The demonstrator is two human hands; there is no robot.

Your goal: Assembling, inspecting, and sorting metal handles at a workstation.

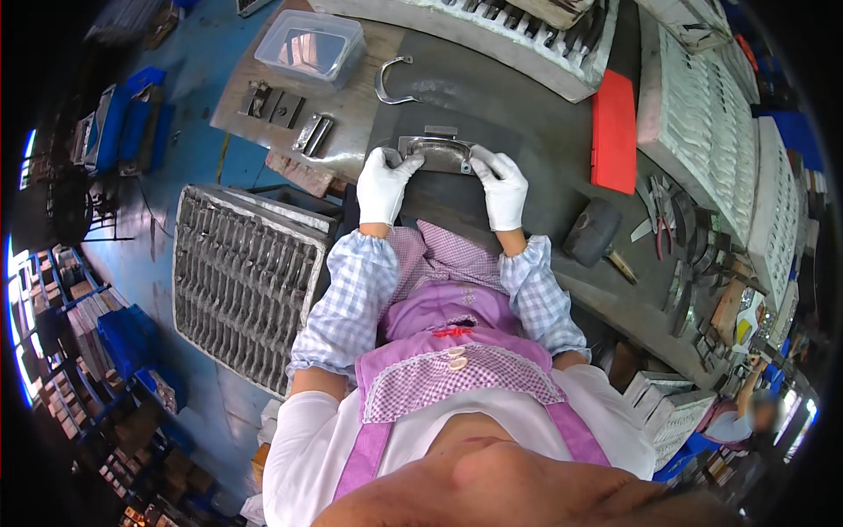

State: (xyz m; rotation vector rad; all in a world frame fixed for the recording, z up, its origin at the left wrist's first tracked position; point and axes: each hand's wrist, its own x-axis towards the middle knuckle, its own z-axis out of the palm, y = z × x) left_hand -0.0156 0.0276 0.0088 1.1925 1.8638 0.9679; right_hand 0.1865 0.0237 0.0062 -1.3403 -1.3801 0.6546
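Observation:
My left hand (382,189), in a white glove, pinches the left end of a shiny, curved metal handle (446,159). The right hand (504,191), gloved the same way, has its thumb and fingers closed on the handle's other end. The handle lies against a flat metal block (439,132) on the dark mat near the table's front edge; how the two fit together is too small to tell. Farther back, a C-shaped metal handle (383,81) rests alone on the mat.
Left on the table are a clear plastic box (309,48) and metal fixture blocks (312,134). To the right lie a red case (613,132), a black mallet (594,230) and pliers (665,230). Foam trays (702,123) line the far and right sides; a filled tray (250,281) stands left.

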